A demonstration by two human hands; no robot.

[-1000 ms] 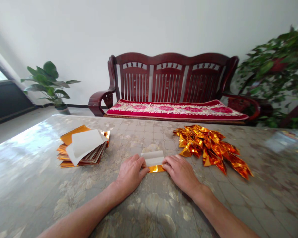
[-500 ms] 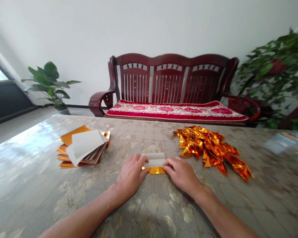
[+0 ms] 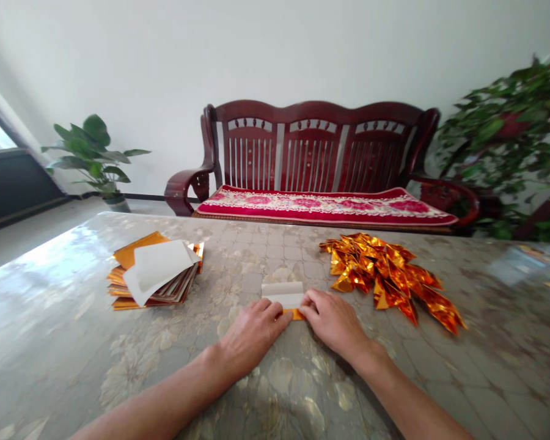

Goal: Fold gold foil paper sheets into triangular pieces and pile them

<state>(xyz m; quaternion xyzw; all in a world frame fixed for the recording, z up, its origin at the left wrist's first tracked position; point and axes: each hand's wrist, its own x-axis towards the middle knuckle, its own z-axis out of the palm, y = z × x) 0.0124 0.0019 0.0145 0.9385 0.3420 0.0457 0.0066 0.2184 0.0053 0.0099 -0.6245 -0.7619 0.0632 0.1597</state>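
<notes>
Relative to the sheet (image 3: pixel 286 297) on the table (image 3: pixel 282 394), you have the paper stack (image 3: pixel 160 269) left, the folded pieces (image 3: pixel 385 266) right, the bench (image 3: pixel 311 140) behind, your left hand (image 3: pixel 255 327) on its near edge and your right hand (image 3: pixel 333 318) at its right end.

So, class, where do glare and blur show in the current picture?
Head view: pale glare whitens the far left of the glossy beige tabletop; head view: glints dot the pile of folded orange-gold foil pieces; head view: the translucent plastic bag at right looks smeared.
</notes>
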